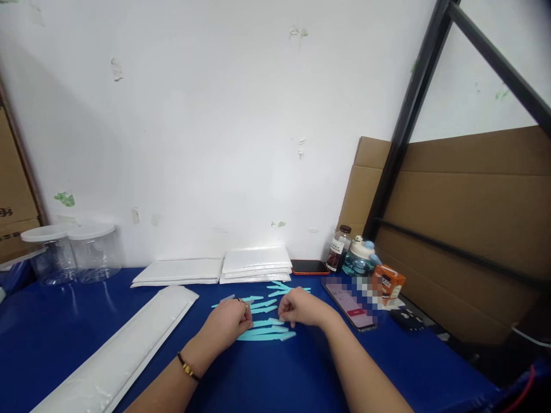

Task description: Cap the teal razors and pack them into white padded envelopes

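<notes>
Slim turquoise sticks with pale, angled ends, which look like eyebrow razors, lie on the blue tabletop in front of me. My left hand is closed, thumb and fingers pinched at the left end of one eyebrow razor. At that razor's right end, my right hand is also pinched, the fingertips partly hidden. Just nearer to me, a row of razors lies side by side. Others lie between and behind my hands, partly covered by the left one. A crossed, loose bunch sits behind my right hand.
White padded envelopes and another stack stand against the wall. One long envelope lies left. Lidded clear jars are far left. Phones, a brown bottle and an orange box are right.
</notes>
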{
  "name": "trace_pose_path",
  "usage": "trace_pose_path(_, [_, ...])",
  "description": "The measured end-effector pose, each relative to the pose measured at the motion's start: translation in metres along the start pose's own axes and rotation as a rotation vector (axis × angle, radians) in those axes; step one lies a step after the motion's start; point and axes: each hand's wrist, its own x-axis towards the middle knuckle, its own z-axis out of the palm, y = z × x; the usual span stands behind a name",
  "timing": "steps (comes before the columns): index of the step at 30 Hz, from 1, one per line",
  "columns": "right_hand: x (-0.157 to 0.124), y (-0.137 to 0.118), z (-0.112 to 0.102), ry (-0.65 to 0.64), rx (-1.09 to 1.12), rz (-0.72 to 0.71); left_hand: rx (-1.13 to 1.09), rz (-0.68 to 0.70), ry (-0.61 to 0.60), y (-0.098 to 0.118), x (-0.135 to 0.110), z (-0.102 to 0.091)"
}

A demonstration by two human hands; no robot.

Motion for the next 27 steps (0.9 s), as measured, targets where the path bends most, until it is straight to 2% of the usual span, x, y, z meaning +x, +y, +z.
trace_pose_path(4, [-0.007,0.014,-0.020,0.236,-0.095,-0.030,0.032,-0.024,0.096,-0.009,0.002,-0.001])
trace_pose_path(6, [-0.007,0.021,-0.023,0.271,-0.163,-0.057,0.073,-0.030,0.096,-0.013,0.004,-0.001])
trace_pose_path(12, [0.003,0.023,-0.011,0.211,-0.225,-0.105,0.124,-0.003,0.083,-0.017,0.008,0.001])
trace_pose_path(20, [0.007,0.017,-0.002,0.107,-0.102,-0.019,0.144,0.018,0.112,-0.015,0.007,0.000])
trace_pose_path(27, [0.012,0.013,0.004,0.159,-0.088,-0.051,0.120,0.043,0.081,-0.018,0.011,0.003])
